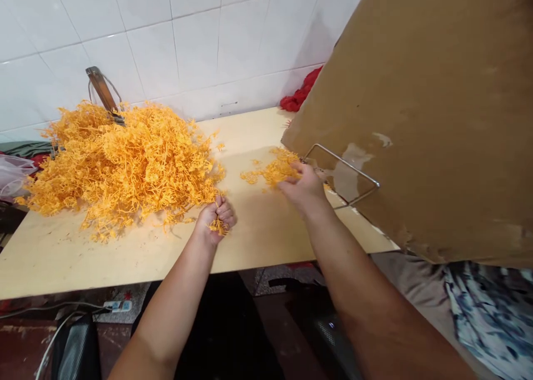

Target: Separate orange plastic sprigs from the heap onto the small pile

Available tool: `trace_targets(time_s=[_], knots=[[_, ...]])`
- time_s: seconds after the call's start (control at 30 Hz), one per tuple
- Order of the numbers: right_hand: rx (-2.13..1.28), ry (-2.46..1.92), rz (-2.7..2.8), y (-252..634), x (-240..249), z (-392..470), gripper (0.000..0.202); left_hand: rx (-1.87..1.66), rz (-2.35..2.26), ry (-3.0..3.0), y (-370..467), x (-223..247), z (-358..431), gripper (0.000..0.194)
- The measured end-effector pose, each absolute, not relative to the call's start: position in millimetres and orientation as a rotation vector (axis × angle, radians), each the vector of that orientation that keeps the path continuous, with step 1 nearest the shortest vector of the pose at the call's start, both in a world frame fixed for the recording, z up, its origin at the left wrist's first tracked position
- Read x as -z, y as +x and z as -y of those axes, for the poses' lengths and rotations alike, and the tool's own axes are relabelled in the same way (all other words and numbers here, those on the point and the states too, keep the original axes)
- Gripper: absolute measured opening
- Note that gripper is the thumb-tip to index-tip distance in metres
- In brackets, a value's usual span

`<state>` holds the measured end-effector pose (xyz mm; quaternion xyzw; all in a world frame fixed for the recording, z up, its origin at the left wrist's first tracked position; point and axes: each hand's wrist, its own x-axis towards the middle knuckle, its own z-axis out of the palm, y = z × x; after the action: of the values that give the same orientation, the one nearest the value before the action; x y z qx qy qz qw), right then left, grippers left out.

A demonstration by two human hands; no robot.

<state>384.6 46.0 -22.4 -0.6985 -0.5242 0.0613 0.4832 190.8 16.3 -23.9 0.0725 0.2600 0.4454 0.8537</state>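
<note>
My left hand (216, 220) is closed in a fist around a few orange plastic sprigs (218, 226), whose tips stick out of it. It is at the right edge of a big tangled heap of orange plastic sprigs (145, 158) on the table. My right hand (306, 186) reaches to a small loose pile of orange pieces (278, 168). Its thumb and fingers are apart at the pile's right side; the fingertips are partly hidden. Just beyond that hand stands a bent metal wire frame (345, 162) against a cardboard sheet.
The pale tabletop (258, 230) meets a white tiled wall (250, 41). A large cardboard sheet (437, 119) leans over the right side, with red material (302, 94) behind it. A wooden-handled tool (102, 91) stands behind the heap. Below the table lies a power strip (118, 306) with cables.
</note>
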Motion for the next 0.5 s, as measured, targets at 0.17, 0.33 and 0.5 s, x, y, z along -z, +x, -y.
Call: trace_targets(time_s=[0.17, 0.33, 0.5], knots=[[-0.365, -1.652, 1.446, 342, 7, 1, 0.027, -0.981, -0.496, 0.133, 197, 27, -22, 0.032], [-0.737, -1.540, 1.642, 279, 15, 53, 0.027, -1.031, -0.491, 0.169, 202, 26, -23, 0.033], [-0.543, -1.549, 1.612, 266, 30, 52, 0.024, -1.018, -0.448, 0.208, 200, 20, -19, 0.035]])
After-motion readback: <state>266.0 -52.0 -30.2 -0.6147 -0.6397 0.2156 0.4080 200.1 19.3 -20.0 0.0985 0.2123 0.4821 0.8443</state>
